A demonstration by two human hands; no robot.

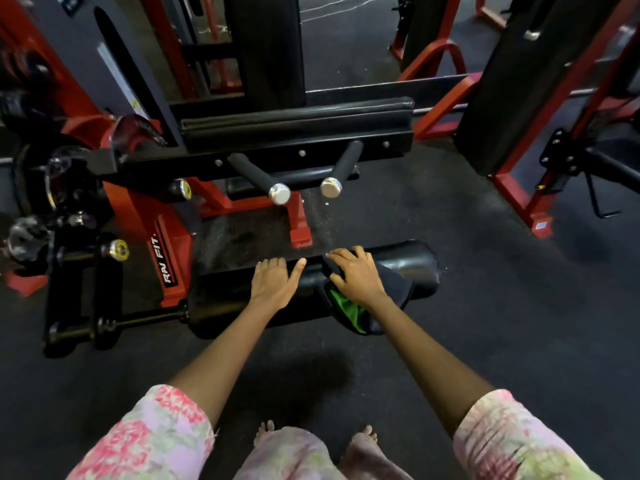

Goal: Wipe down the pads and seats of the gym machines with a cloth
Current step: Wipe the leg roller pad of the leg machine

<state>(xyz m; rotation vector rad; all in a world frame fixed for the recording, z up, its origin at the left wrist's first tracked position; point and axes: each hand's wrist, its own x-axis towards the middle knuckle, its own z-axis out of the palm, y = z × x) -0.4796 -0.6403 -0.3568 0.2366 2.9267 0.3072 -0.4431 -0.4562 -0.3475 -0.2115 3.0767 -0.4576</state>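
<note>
— Pressing on what, exactly?
— Right hand [358, 277], fingers spread flat, presses a dark cloth [388, 292] with a green inner face onto the black roller pad [415, 265], low at the near end of the red-framed machine [173, 244].
— Left hand?
— Left hand [273, 280] rests just beside it on the same pad, fingers straight, thumb out, holding nothing.
</note>
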